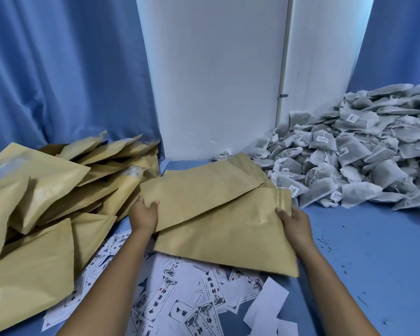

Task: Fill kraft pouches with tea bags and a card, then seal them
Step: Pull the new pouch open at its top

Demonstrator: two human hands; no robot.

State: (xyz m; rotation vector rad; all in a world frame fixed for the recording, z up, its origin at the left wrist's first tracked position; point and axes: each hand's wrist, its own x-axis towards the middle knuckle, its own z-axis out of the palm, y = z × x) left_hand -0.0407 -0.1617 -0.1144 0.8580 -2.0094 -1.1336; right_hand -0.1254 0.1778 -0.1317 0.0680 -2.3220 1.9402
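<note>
Two flat kraft pouches lie in front of the person, the upper pouch (199, 190) overlapping the front pouch (230, 236), which serves as landmark here; the front pouch lies tilted, its long axis running from the zip-strip mouth at its far right corner down toward its near edge over the scattered cards (180, 297); the left hand (144, 213) sits at its far left, thumb over the edge of the upper pouch and fingers tucked beneath, so it grips that one; the right hand (294, 219) is at the front pouch's right edge just below the mouth, thumb on top of the paper and fingers curled under, pinching it; the mouth appears flat and unopened, though that is hard to judge; the tea bags (364, 151) are heaped beyond and to the right of the front pouch, nearer the right hand, while the filled pouches (46, 197) are piled well to its left; judging by this, the next move would be separating the two pouches and spreading the mouth, which already faces the tea bag heap.
</note>
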